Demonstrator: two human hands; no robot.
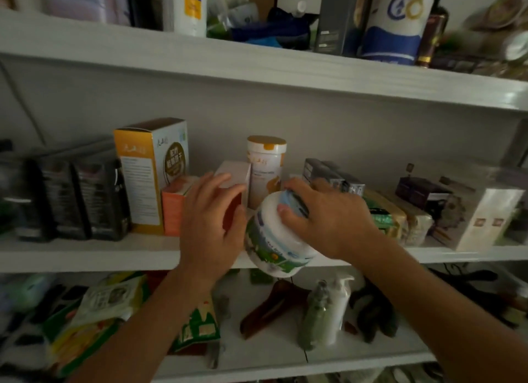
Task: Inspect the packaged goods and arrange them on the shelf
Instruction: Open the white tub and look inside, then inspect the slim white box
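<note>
Right grip point(328, 217): grasping white tub point(271, 248) by its top.
Left grip point(211, 225): released, fingers flat against white box point(233, 172).
Tub: tilted, overhanging shelf point(85, 257) front edge.

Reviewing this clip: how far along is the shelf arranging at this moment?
Done: a tall yellow-and-white box and a yellow-lidded canister stand upright on the middle shelf. In hand: the right-hand grip holds a green-labelled white tub, tilted at the shelf's front edge, while the left-hand grip rests on a small white box. Left: set the tub down; loose packets on the lower shelf look unsorted.
</note>
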